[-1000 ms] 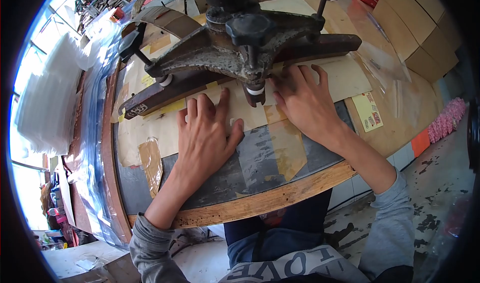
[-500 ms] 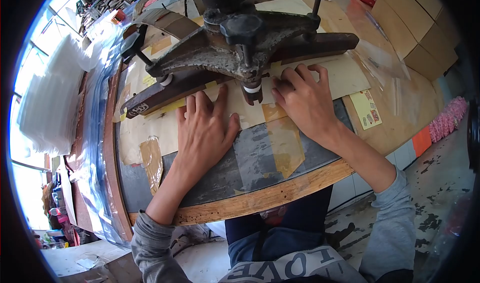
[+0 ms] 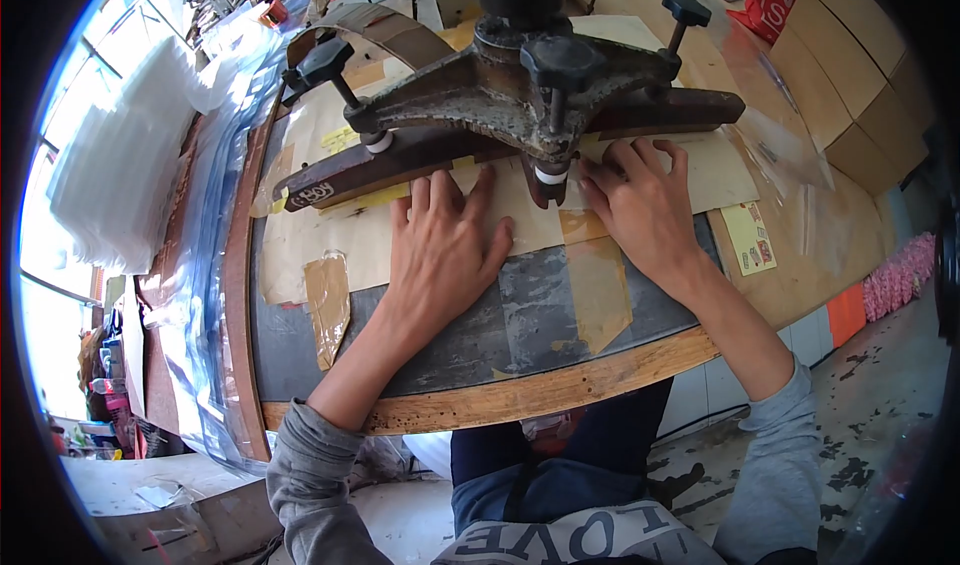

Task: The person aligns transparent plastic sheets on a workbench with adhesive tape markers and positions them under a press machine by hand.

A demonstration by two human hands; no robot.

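Head view, bracket (image 3: 500, 110) over sheet (image 3: 535, 230), cardboard (image 3: 835, 60)

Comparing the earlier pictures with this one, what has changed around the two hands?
The left hand, right hand, dark bar and metal bracket now appear farther right in the picture, probably because the view shifted. Nothing was visibly taken or let go. Both hands still rest on the pale sheet, near the bar.
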